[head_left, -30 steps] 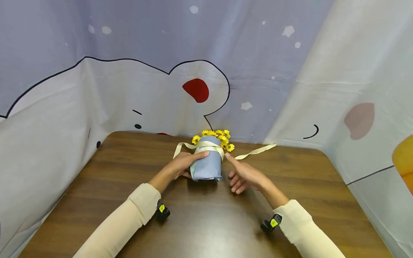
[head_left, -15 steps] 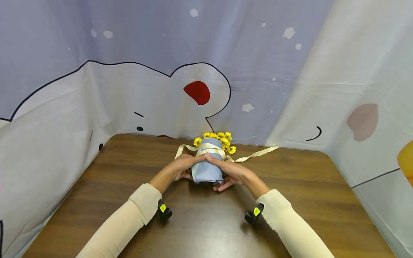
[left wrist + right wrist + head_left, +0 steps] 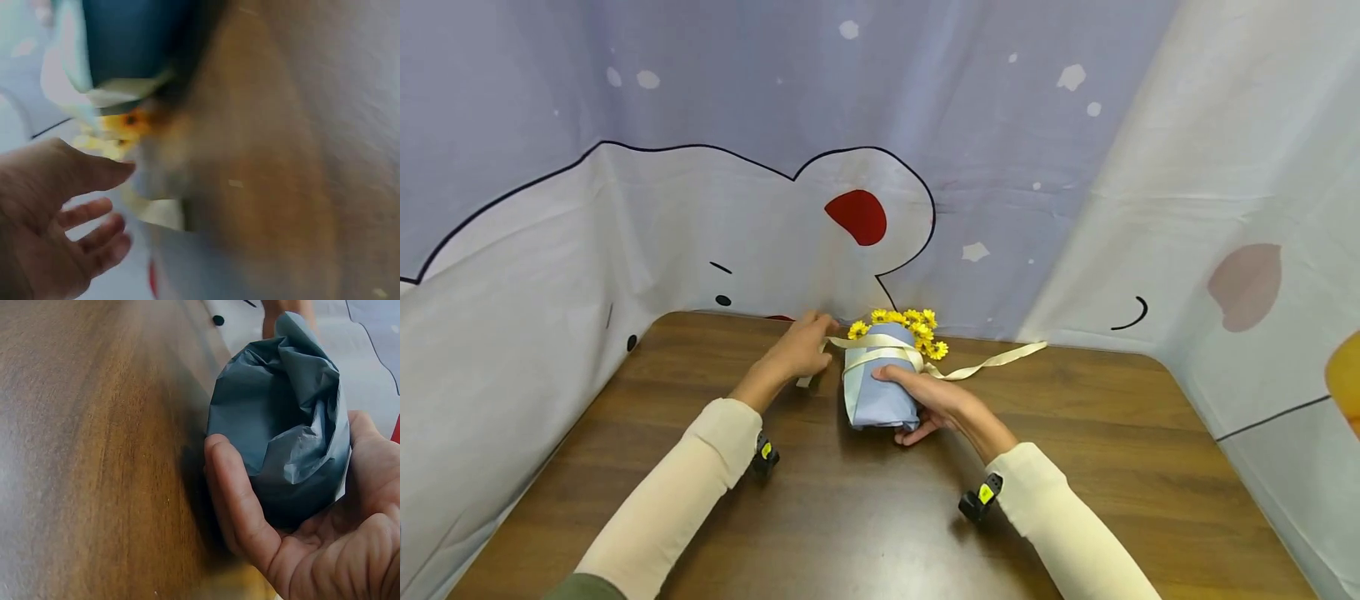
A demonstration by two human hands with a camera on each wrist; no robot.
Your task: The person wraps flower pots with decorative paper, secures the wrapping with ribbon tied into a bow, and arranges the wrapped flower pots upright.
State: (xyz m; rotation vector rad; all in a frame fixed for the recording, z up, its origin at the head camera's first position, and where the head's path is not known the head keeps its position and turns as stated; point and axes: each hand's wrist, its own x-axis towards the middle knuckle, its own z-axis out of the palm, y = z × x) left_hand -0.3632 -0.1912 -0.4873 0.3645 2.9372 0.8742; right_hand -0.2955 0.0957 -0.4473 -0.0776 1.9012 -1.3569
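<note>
A bouquet wrapped in blue-grey paper (image 3: 880,404) lies near the far side of the table, yellow flowers (image 3: 922,332) at its far end. Round its middle passes a cream ribbon (image 3: 1000,358), one tail stretching right and the other reaching left. My right hand (image 3: 942,395) grips the wrapped part, thumb on top and fingers low on the side. In the right wrist view, the crumpled lower end of the paper (image 3: 250,412) sits within that hand. My left hand (image 3: 801,346) is beside the left ribbon tail, thumb and fingers apart; the left wrist view is blurred.
The brown wooden table (image 3: 880,517) has rounded far corners. Right behind it hangs a printed fabric backdrop (image 3: 760,225), which also runs along both sides. Each wrist carries a small black camera (image 3: 977,500).
My right hand has come in from the right and taken hold of the bouquet. My left hand has let go of it and moved left and away, to the ribbon tail.
</note>
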